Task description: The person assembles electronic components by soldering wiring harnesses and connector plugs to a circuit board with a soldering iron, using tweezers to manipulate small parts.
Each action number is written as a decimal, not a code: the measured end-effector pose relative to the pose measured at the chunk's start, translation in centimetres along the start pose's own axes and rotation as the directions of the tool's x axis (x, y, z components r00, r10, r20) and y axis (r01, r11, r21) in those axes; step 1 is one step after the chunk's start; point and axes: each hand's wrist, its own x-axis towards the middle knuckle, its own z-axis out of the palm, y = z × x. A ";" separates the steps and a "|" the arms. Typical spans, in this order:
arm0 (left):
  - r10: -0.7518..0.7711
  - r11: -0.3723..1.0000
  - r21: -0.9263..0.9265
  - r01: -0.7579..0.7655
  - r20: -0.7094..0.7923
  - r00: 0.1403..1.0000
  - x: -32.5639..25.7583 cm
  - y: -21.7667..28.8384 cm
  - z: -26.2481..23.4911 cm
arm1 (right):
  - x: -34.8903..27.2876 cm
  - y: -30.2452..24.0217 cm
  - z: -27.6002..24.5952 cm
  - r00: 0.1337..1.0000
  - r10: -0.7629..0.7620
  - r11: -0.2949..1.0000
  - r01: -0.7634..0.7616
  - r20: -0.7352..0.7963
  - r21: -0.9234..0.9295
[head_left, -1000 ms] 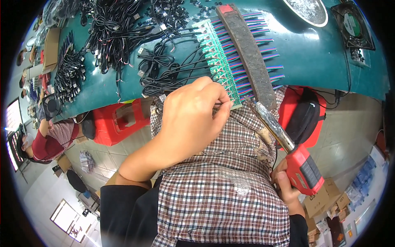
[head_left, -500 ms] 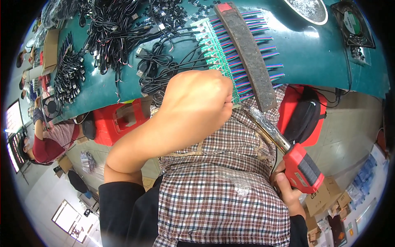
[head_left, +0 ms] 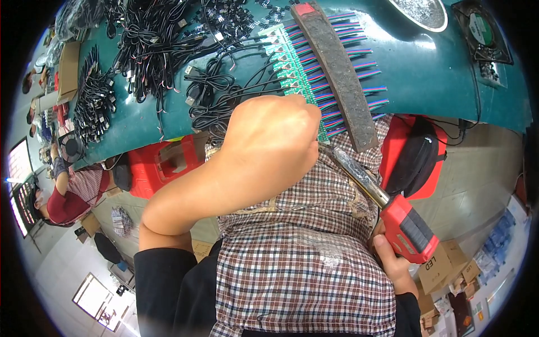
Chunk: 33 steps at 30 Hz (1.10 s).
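Note:
My left hand (head_left: 275,126) is closed in a loose fist over the near end of a row of small green circuit boards (head_left: 289,67). Its fingertips are hidden beneath it, so what they pinch cannot be made out. Black cables run to the boards from the left, and multicoloured wires (head_left: 359,64) stick out to the right. Across these wires lies a long dark bar (head_left: 337,73) with a red end. Low on the right, my right hand (head_left: 393,258) is wrapped round a red and black soldering gun (head_left: 412,227). The gun's metal barrel points up-left, its tip close to my left fingers.
Bundles of black USB cables (head_left: 149,45) cover the left of the green table (head_left: 426,78). At the back right are a metal bowl (head_left: 421,14) and a small fan (head_left: 480,33). A black pouch (head_left: 415,160) rests on a red stool. Another person (head_left: 73,196) works far left.
The soldering gun has shifted slightly up and left, bringing its tip nearer my left fingers. My left fist has moved a little to the right. The other person's arm has also moved.

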 end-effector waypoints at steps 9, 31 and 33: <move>0.007 1.000 -0.001 -0.007 0.004 1.000 -0.1 -0.2 -0.2 | -0.4 0.3 -0.6 1.000 0.024 0.999 -0.024 0.017 0.022; -0.002 1.000 -0.013 0.002 0.002 1.000 -0.1 -0.4 0.0 | -0.8 0.6 -1.0 1.000 0.022 0.996 -0.021 -0.012 0.089; -0.004 1.000 -0.005 0.004 0.008 1.000 -0.1 -0.3 0.0 | -0.3 0.4 0.3 0.996 -0.010 0.994 0.020 -0.093 0.106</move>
